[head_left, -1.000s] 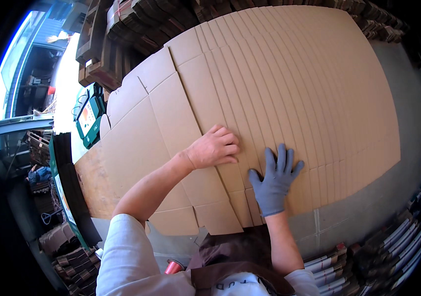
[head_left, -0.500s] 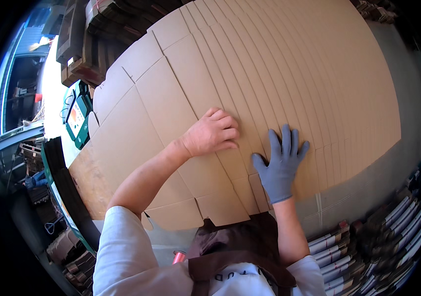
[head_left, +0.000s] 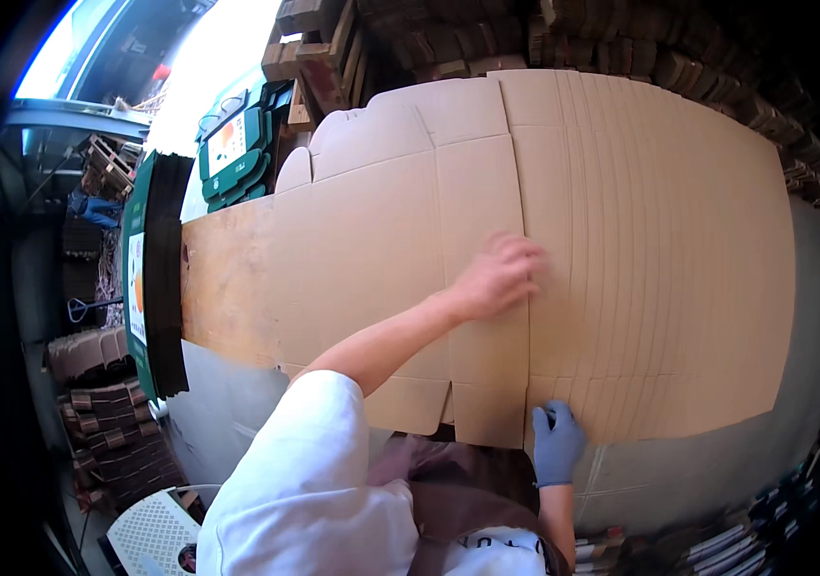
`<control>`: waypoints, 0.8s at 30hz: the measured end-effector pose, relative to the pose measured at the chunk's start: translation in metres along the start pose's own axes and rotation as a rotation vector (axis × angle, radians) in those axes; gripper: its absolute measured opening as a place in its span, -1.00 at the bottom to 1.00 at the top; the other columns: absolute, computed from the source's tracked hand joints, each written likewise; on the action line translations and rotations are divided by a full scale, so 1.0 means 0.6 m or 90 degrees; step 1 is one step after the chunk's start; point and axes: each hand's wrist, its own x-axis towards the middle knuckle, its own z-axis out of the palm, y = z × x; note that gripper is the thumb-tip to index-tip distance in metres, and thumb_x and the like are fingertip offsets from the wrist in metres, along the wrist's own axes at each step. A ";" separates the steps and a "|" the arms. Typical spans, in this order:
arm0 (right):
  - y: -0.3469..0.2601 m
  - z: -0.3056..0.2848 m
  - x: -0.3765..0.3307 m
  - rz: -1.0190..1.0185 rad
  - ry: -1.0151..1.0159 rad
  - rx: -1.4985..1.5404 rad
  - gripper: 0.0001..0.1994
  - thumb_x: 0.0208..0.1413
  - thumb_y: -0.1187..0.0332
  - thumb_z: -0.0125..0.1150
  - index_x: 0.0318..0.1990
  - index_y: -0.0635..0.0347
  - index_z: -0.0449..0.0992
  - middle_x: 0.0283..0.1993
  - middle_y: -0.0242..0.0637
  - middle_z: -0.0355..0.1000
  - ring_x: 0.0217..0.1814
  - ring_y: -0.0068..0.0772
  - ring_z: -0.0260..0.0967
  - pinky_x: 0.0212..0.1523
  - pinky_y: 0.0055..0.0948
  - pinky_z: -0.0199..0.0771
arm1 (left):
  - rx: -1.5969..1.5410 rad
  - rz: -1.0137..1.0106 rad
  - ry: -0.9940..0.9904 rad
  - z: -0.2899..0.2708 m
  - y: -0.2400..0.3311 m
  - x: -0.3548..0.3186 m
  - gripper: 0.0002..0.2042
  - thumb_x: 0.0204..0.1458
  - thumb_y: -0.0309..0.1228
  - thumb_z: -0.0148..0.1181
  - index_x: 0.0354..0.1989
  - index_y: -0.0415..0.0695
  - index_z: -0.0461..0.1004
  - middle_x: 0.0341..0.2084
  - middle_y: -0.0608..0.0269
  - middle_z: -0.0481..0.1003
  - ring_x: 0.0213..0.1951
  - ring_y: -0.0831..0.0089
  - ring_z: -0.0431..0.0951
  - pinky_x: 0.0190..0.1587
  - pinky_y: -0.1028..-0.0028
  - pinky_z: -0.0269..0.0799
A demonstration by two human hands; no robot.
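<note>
A fanned stack of flat brown cardboard box blanks (head_left: 640,250) covers the worktable in front of me. My bare left hand (head_left: 498,276) rests palm down on the top blank near its centre fold, fingers spread toward the right. My right hand (head_left: 556,440), in a blue-grey glove, sits at the near edge of the stack, fingers curled around the edges of the blanks.
A bare plywood tabletop (head_left: 223,278) shows at the left. Green printed flat boxes (head_left: 156,278) stand on edge beside it, more green boxes (head_left: 237,144) further back. Wooden pallets (head_left: 333,38) and bundled cardboard stacks (head_left: 112,432) surround the table; a white perforated crate (head_left: 156,533) sits low left.
My gloved right hand has pulled back from lying flat on the stack to gripping its near edge. My left hand stays on the top blank, and my view has shifted.
</note>
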 end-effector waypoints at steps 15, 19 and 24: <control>-0.017 0.003 -0.007 0.061 -0.058 0.045 -0.73 0.15 0.13 0.23 -0.21 0.15 0.53 -0.28 -0.13 0.58 -0.24 -0.01 0.54 -0.24 -0.09 0.49 | 0.344 -1.062 0.199 -0.320 -0.218 -0.721 -0.31 -0.07 0.10 0.42 0.01 -0.29 0.45 -0.15 -0.03 0.51 -0.07 0.12 0.50 0.06 0.17 0.42; -0.024 0.014 -0.006 0.029 -0.072 0.052 -0.76 0.14 0.16 0.21 -0.29 0.16 0.52 -0.30 -0.08 0.54 -0.24 0.05 0.50 -0.26 -0.04 0.46 | 0.165 -1.056 0.339 -0.355 -0.246 -0.749 -0.42 -0.05 0.03 0.47 -0.17 -0.21 0.36 -0.47 0.28 0.43 -0.47 0.48 0.41 -0.39 0.40 0.42; -0.020 0.032 -0.015 -0.035 -0.039 0.093 -0.83 0.16 0.23 0.18 -0.29 0.13 0.50 -0.31 -0.13 0.48 -0.26 0.03 0.46 -0.26 -0.07 0.45 | -0.043 -1.106 0.427 -0.369 -0.232 -0.730 -0.53 -0.01 0.00 0.44 -0.26 -0.12 0.38 -0.58 0.38 0.39 -0.62 0.56 0.31 -0.53 0.41 0.35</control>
